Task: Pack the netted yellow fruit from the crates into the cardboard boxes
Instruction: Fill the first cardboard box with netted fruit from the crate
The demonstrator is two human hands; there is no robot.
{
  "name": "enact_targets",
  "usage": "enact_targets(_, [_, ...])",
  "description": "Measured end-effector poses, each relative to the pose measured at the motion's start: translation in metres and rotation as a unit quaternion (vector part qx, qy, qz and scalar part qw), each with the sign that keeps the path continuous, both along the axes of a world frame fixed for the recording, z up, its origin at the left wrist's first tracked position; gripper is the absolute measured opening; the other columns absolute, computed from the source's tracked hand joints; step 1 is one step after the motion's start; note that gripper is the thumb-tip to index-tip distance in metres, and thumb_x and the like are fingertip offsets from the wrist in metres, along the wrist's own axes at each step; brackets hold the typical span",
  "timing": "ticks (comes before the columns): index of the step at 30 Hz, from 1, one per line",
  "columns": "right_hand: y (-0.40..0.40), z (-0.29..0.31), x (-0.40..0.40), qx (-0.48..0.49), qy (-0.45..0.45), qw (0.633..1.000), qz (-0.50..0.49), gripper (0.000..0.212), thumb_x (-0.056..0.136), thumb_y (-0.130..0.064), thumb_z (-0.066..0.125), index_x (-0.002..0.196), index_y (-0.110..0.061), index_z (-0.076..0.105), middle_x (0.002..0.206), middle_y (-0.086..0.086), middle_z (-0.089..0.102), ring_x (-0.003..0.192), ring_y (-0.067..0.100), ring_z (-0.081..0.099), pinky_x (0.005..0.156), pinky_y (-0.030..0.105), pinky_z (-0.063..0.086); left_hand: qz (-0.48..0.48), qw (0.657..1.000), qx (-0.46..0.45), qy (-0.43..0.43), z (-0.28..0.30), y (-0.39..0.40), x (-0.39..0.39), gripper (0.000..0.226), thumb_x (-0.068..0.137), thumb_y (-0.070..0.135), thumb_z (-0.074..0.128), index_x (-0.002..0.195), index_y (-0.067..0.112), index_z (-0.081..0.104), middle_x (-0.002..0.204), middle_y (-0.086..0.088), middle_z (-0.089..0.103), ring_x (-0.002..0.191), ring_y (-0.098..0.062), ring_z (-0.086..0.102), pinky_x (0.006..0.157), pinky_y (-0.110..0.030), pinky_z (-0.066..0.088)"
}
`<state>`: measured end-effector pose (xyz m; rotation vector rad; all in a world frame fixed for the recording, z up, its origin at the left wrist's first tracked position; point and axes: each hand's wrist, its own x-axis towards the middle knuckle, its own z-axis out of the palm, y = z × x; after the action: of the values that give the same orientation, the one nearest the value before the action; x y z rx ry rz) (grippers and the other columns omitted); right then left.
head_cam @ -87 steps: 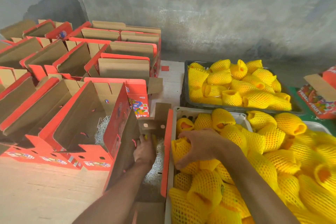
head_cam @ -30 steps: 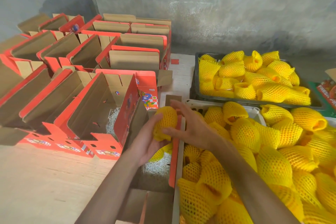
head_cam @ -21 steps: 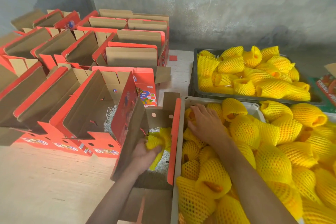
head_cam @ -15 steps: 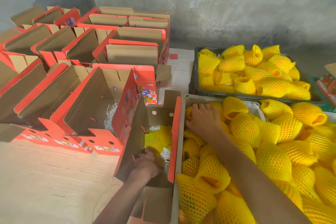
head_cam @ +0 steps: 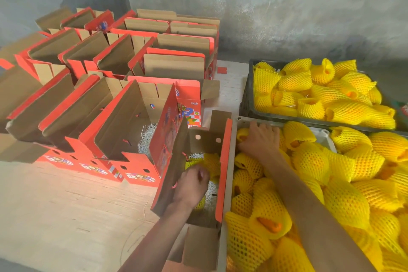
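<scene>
My left hand [head_cam: 192, 184] reaches into the open cardboard box [head_cam: 223, 161], fingers curled on netted fruit [head_cam: 212, 161] lying there. My right hand [head_cam: 260, 139], just beside it, grips fruit in the near crate [head_cam: 237, 126]; its fingers are hidden.

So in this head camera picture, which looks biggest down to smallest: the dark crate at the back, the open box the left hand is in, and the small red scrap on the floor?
1. and 2. Dark crate and open box: too close to call, since the box sits nearer the camera.
3. Red scrap, clearly smallest.
</scene>
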<state>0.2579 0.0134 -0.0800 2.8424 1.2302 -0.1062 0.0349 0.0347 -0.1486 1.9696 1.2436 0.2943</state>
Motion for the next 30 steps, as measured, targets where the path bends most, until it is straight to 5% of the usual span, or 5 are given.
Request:
enact_targets(6, [-0.014, 0.008, 0.002, 0.183, 0.079, 0.98, -0.027, 0.083, 0.074, -0.073, 0.074, 0.135, -0.024, 0.045, 0.131, 0.006, 0.052, 0.123, 0.026, 0.053, 0.104, 0.045, 0.044, 0.07, 0.959, -0.097, -0.258, 0.012, -0.003, 0.0, 0.019, 0.103, 0.02, 0.06, 0.092, 0.014, 0.074, 0.075, -0.003, 0.07, 0.069, -0.011, 0.064, 0.066, -0.027, 0.05])
enact_targets(13, [-0.027, 0.039, -0.021, 0.488, 0.39, 0.781, 0.017, 0.062, 0.077, -0.081, 0.063, 0.124, -0.042, 0.055, 0.107, -0.026, 0.068, 0.102, -0.006, 0.065, 0.072, 0.01, 0.053, 0.126, 0.839, -0.254, -0.465, 0.056, 0.006, 0.01, 0.034, 0.096, 0.03, 0.065, 0.117, 0.003, 0.068, 0.099, -0.016, 0.073, 0.081, -0.024, 0.07, 0.059, -0.028, 0.055])
enact_targets(20, [-0.024, 0.03, -0.028, 0.35, 0.336, 0.849, 0.211, 0.054, 0.088, -0.079, 0.055, 0.121, -0.038, 0.068, 0.117, -0.023, 0.066, 0.115, 0.0, 0.059, 0.094, 0.027, 0.049, 0.091, 0.732, -0.423, -0.526, 0.082, 0.016, 0.031, 0.046, 0.1, 0.052, 0.056, 0.125, 0.017, 0.071, 0.132, -0.022, 0.064, 0.115, -0.034, 0.064, 0.102, -0.05, 0.047])
enact_targets(26, [-0.032, 0.031, 0.001, 0.114, 0.04, 0.983, 0.135, 0.032, 0.1, -0.054, 0.051, 0.11, -0.029, 0.068, 0.114, -0.007, 0.067, 0.102, 0.013, 0.062, 0.095, 0.037, 0.052, 0.139, 0.963, -0.205, -0.109, 0.053, 0.027, 0.008, 0.062, 0.078, 0.054, 0.077, 0.133, 0.034, 0.058, 0.129, -0.004, 0.066, 0.107, -0.022, 0.067, 0.093, -0.039, 0.056])
enact_targets(30, [-0.035, 0.028, -0.006, -0.072, 0.011, 0.982, 0.173, 0.065, 0.087, -0.082, 0.042, 0.122, -0.034, 0.068, 0.132, -0.006, 0.067, 0.128, 0.021, 0.053, 0.116, 0.047, 0.027, -0.093, 0.97, -0.153, 0.162, 0.022, 0.023, 0.013, 0.072, 0.078, 0.045, 0.082, 0.144, 0.036, 0.053, 0.147, 0.0, 0.055, 0.136, -0.025, 0.052, 0.109, -0.036, 0.046])
